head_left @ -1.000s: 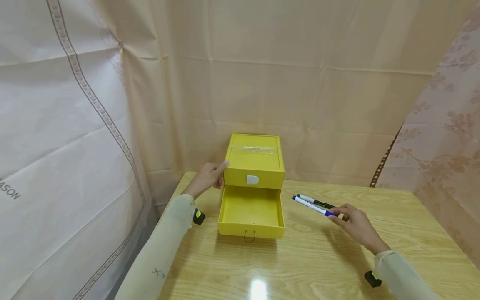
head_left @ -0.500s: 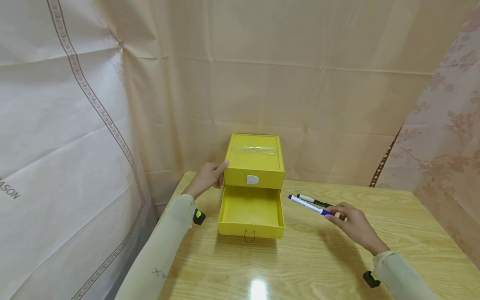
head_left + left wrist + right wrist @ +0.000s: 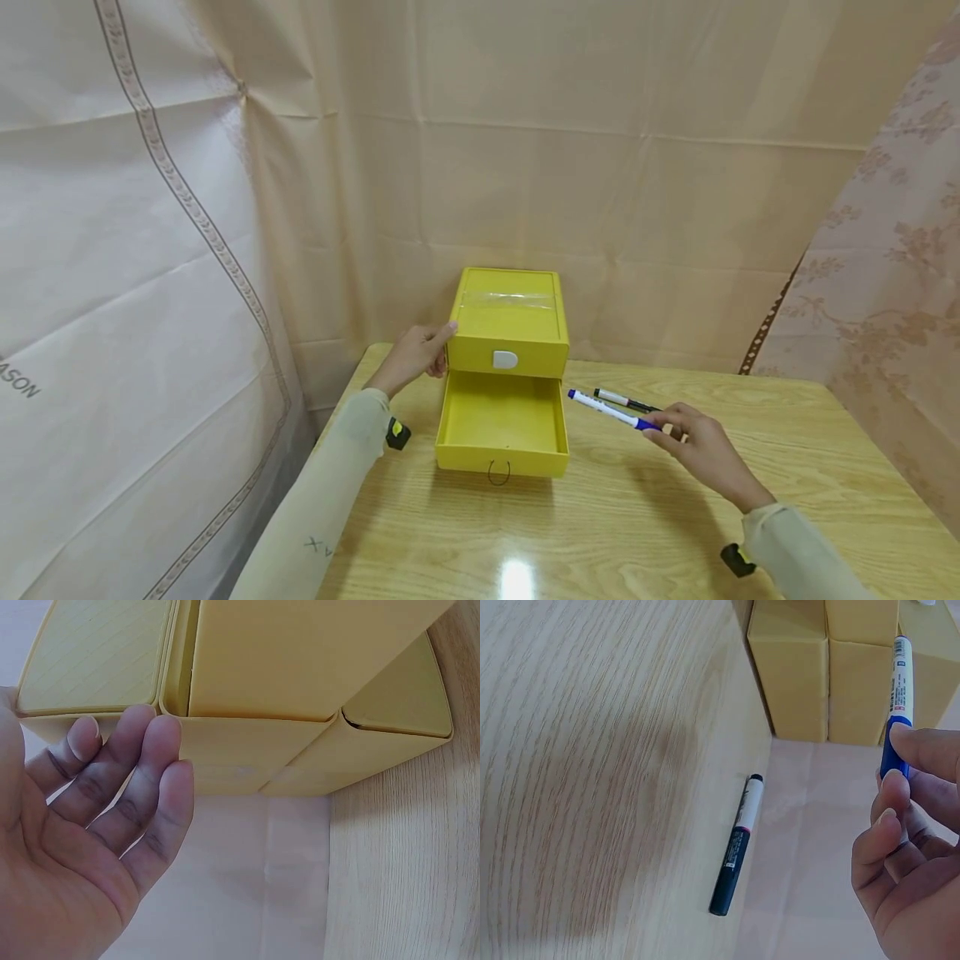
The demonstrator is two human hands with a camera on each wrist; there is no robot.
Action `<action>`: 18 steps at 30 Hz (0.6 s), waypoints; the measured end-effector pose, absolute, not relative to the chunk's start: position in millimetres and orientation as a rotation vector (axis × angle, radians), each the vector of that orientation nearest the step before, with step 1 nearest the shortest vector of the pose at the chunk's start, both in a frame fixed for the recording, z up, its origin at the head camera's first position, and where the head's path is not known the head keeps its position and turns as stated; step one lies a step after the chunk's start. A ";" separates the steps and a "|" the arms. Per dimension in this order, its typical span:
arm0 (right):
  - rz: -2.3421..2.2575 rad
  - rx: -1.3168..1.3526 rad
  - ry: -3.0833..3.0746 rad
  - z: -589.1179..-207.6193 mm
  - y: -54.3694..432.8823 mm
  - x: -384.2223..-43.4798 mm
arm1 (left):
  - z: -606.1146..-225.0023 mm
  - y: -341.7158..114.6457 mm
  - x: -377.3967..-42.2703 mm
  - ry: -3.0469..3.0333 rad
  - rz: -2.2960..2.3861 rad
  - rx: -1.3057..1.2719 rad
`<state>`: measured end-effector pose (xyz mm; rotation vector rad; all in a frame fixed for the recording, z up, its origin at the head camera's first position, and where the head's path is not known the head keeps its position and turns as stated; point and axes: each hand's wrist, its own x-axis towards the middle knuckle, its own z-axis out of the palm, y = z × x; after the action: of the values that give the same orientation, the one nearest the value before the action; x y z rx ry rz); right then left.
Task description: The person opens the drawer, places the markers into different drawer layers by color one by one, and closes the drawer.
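Left sleeve (image 3: 315, 500), long cream fabric with dark lettering, and right sleeve (image 3: 802, 554), matching: both on the near side of the yellow plastic two-tier drawer unit (image 3: 510, 321). Desk (image 3: 622, 542), pale wood-grain, beneath the unit. Lower drawer (image 3: 480, 459), yellow, pulled out from the unit toward the person; thin dark loop on its front. Right hand (image 3: 705, 450), right of the unit, fingers pinching the blue end of a white-and-blue cylindrical plastic marker (image 3: 603, 407), raised off the desk, far tip pointing toward the unit. White-and-black cylindrical plastic marker (image 3: 615, 397), lying on the desk right of the unit, partly hidden by the right hand. Left hand (image 3: 408, 358), at the unit's left side, thumb against its upper edge, other fingers loosely bent and unclenched. White rounded tab (image 3: 506, 360), on the unit's upper front. Clear tape strip (image 3: 510, 300), across the unit's top. Beige creased hanging sheet (image 3: 585, 167), behind the unit.
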<state>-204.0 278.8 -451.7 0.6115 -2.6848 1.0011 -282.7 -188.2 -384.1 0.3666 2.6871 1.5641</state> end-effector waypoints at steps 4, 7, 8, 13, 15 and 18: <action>1.012 0.614 -2.678 -449.3 276.8 -202.8 | -384.1 -188.0 -282.8 2.683 1.564 0.357; 1.008 0.612 -2.681 -448.0 276.4 -202.6 | -384.4 -188.0 -282.7 2.671 1.580 0.358; 1.007 0.613 -2.681 -447.5 276.2 -202.5 | -384.7 -188.1 -282.9 2.668 1.584 0.357; 1.013 0.632 -2.679 -445.1 274.2 -201.4 | -384.6 -188.5 -282.4 2.677 1.575 0.357; 1.025 0.638 -2.675 -443.9 272.3 -200.7 | -384.3 -188.4 -282.2 2.681 1.571 0.361; 1.043 0.650 -2.668 -442.4 268.5 -199.5 | -384.6 -188.0 -282.3 2.680 1.576 0.362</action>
<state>-199.5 268.5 -442.4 0.6503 -2.6677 1.0433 -282.3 -188.0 -384.6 0.3625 2.6805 1.5761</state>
